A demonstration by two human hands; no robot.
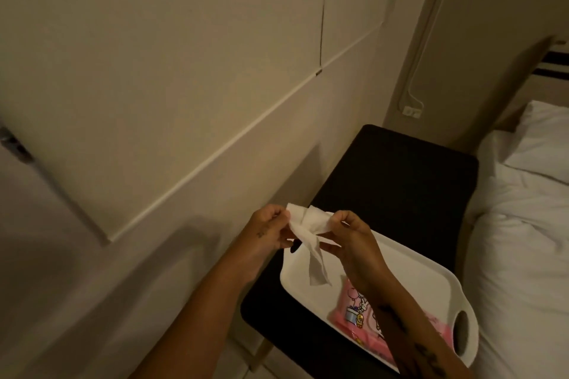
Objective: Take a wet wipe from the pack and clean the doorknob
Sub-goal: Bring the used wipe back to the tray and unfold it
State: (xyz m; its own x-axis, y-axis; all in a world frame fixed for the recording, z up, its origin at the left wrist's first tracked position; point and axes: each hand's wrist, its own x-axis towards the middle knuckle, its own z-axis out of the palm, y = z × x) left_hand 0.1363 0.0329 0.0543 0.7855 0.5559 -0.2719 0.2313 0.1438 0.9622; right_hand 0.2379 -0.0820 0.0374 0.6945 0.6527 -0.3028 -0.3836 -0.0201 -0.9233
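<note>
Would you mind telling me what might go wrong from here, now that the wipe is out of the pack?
The white wet wipe is bunched and twisted between the left hand and right hand, so it may wipe poorly unless spread. Its loose tail hangs over the white plastic tray and could snag or drip. The metal door handle sits far to the left, at the frame's edge, so the damp wipe must be carried over.

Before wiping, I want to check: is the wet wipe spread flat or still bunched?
Still bunched: the wet wipe is crumpled between the left hand and right hand, one twisted end hanging down.
</note>
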